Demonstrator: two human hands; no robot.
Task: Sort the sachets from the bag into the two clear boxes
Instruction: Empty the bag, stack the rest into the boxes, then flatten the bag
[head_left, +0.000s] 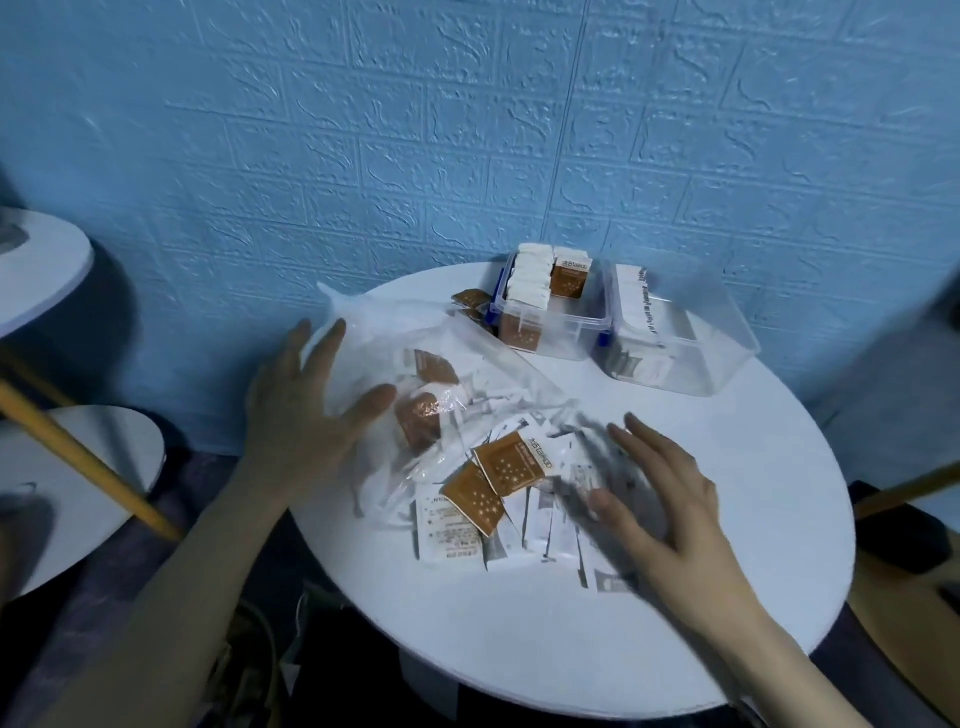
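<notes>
My right hand (660, 499): fingers spread and straight, palm down over the near pile, gripping nothing; whether it touches the sachets I cannot tell, as it is blurred.
Loose sachets (493, 509): a heap of white and brown packets lying flat on the desk (727, 597), just left of and under my right hand; two brown ones lie on top of the white ones.
My left hand (306, 400): fingers apart and relaxed, thumb stretched toward the bag, holding nothing.
Clear bag (426, 374): crumpled on the desk beside my left hand, its mouth toward the loose heap, with a few brown and white sachets inside.
Left clear box (561, 332): farther back, with white sachets standing on edge and brown ones beside them.
Right clear box (691, 358): touching the left box, holding white sachets.
Stray brown sachets (470, 301): on the desk just left of the left box.
Wall (467, 130): blue, brick-patterned, behind the desk.
</notes>
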